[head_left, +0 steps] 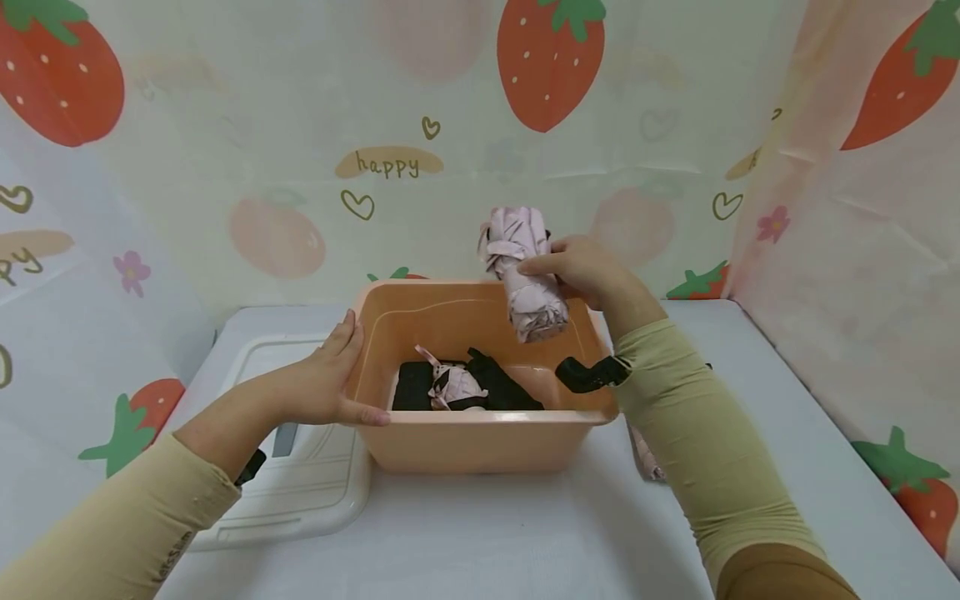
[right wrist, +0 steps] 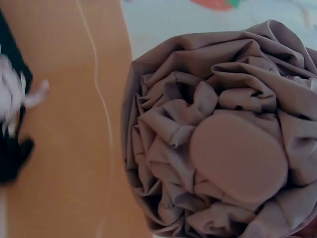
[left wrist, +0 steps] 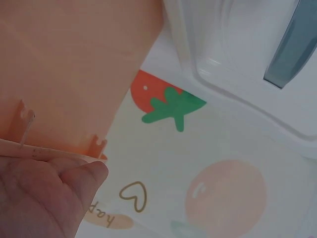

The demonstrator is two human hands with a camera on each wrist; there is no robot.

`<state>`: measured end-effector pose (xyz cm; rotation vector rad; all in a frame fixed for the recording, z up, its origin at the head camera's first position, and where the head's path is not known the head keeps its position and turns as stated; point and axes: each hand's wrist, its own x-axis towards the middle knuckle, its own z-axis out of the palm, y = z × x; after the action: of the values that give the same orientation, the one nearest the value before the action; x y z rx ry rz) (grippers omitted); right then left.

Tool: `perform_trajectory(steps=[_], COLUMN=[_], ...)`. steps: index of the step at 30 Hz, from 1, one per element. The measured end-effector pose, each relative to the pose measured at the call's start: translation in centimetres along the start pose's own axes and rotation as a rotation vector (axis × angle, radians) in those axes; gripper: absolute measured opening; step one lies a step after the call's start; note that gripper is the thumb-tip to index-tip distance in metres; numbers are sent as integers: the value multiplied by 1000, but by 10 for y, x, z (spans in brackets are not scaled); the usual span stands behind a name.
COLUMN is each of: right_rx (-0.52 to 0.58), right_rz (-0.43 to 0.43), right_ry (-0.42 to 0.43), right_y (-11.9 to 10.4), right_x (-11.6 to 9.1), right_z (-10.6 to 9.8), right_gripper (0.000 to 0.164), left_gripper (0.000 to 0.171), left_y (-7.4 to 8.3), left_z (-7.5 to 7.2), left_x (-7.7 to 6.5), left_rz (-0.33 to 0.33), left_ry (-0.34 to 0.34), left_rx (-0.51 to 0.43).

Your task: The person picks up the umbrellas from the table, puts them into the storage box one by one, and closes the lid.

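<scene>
Pale pink, a rolled bundle (head_left: pixel 527 267) is clamped in the grip of the right hand (head_left: pixel 588 271) above the orange bin (head_left: pixel 472 446), right of centre. Slow lowering seems best, the left hand (head_left: pixel 318 383), fingers straight, steadying the left rim. Right sleeve (head_left: pixel 690 425) partly hides a pink item (head_left: pixel 647 458), lower right; black contents (head_left: pixel 412 387) are indistinct.

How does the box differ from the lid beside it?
The box is peach-orange; the lid is white. The box is deep and holds things; the lid is shallow and lies flat. The left hand rests on the box's rim, not on the lid. Both have rounded corners.
</scene>
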<state>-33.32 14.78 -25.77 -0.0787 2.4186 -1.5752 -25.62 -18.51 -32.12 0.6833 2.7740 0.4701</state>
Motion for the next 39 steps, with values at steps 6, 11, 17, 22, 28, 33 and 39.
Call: perform_trajectory(steps=[6, 11, 17, 22, 28, 33, 39], right_rx=[30, 14, 34, 22, -64, -123, -20], right_rz=[16, 38, 64, 99, 140, 148, 227], right_ry=[-60, -116, -198, -260, -299, -299, -378], right_y=[-11, -15, -15, -13, -8, -7, -2], right_x=[14, 21, 29, 35, 43, 45, 49], right_z=[47, 79, 107, 118, 130, 142, 149], right_gripper=[27, 24, 24, 35, 40, 47, 43], left_gripper=[135, 135, 134, 134, 134, 134, 133], left_y=[0, 1, 3, 3, 2, 1, 3], left_z=[0, -1, -2, -2, -2, -3, -3], left_x=[0, 0, -1, -1, -2, -1, -1], left_rz=[0, -7, -9, -9, -1, 9, 19], left_ry=[1, -4, -18, -22, -21, -21, -23], left_rx=[0, -3, -4, -10, -4, -5, -12])
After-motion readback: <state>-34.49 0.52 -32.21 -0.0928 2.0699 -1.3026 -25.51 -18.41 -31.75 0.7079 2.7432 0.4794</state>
